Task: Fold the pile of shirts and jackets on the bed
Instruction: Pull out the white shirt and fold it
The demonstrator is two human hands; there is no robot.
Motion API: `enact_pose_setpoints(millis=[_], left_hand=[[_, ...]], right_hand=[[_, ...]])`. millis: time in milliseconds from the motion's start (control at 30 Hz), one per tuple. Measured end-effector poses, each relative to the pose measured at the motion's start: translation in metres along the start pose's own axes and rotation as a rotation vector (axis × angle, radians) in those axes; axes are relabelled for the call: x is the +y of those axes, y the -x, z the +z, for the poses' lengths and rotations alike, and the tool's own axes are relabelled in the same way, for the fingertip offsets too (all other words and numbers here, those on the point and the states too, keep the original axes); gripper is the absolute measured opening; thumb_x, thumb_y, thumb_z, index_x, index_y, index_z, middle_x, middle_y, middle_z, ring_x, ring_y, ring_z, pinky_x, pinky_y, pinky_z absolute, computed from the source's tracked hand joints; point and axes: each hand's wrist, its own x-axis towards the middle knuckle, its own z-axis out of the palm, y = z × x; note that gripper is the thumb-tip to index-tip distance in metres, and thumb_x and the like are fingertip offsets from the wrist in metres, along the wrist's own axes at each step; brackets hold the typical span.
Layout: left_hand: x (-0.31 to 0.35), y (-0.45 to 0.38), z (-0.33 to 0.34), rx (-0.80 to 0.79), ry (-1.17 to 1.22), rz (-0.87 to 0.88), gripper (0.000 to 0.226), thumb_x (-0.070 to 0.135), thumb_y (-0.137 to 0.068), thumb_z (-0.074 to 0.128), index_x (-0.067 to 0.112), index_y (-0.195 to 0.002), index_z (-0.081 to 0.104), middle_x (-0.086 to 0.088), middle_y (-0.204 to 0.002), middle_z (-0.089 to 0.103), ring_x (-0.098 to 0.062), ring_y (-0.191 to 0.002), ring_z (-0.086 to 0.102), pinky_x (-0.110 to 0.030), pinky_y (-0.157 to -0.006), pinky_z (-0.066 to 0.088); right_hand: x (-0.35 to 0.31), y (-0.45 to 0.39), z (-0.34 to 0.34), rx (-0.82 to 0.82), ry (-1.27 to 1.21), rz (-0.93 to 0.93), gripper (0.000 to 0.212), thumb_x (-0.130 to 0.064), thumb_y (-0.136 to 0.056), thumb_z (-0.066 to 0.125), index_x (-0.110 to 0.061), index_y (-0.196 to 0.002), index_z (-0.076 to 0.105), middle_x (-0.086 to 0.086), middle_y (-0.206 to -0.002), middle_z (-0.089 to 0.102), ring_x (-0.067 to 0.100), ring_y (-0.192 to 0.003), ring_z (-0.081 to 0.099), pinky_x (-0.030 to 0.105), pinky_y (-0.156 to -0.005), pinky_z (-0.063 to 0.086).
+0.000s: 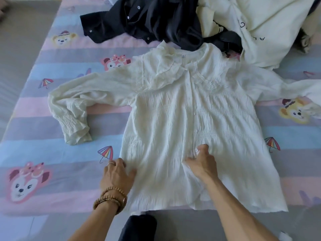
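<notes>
From the head view, a cream blouse (191, 122) lies spread front-up on the bed (34, 119), sleeves out. The left hand (117, 174) rests with relaxed fingers on the blouse's lower left edge; the right hand (202, 164) pinches its button placket. Beyond the blouse's collar lie a dark shirt (147, 20) and a pale garment (260, 28).

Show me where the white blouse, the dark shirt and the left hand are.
white blouse (182, 115): head view, middle of its front.
dark shirt (156, 20): head view, crumpled body.
left hand (116, 174): head view, back of hand.
</notes>
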Motion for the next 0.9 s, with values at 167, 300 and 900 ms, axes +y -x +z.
enact_pose_setpoints(millis=[167, 300, 900], left_hand=[[-0.005, 0.006, -0.003, -0.046, 0.143, -0.223, 0.055, 0.049, -0.084, 0.062, 0.013, -0.118, 0.038, -0.009, -0.111, 0.055, -0.034, -0.101, 0.059, -0.038, -0.079, 0.044], [-0.019, 0.012, -0.002, -0.109, 0.082, -0.181, 0.032, 0.039, -0.095, 0.041, 0.009, -0.097, 0.05, -0.016, -0.1, 0.063, -0.034, -0.089, 0.057, -0.038, -0.081, 0.048], [0.063, 0.068, 0.038, 0.173, -0.056, 0.607, 0.042, 0.024, -0.081, 0.065, 0.014, -0.12, 0.055, -0.011, -0.121, 0.053, -0.032, -0.109, 0.052, -0.045, -0.087, 0.045]], right_hand=[[0.021, 0.031, -0.001, -0.037, -0.044, 0.059, 0.049, -0.043, -0.085, 0.067, -0.015, -0.118, 0.043, -0.003, -0.1, 0.056, 0.017, -0.084, 0.055, 0.028, -0.07, 0.042], [0.04, 0.05, 0.003, -0.029, -0.09, 0.092, 0.024, -0.022, -0.086, 0.065, 0.002, -0.089, 0.064, 0.009, -0.076, 0.066, 0.025, -0.07, 0.062, 0.033, -0.065, 0.052], [0.118, 0.076, -0.025, 0.4, -0.381, 0.227, 0.009, -0.014, -0.086, 0.059, -0.014, -0.095, 0.062, -0.001, -0.088, 0.064, 0.024, -0.085, 0.059, 0.029, -0.07, 0.041]])
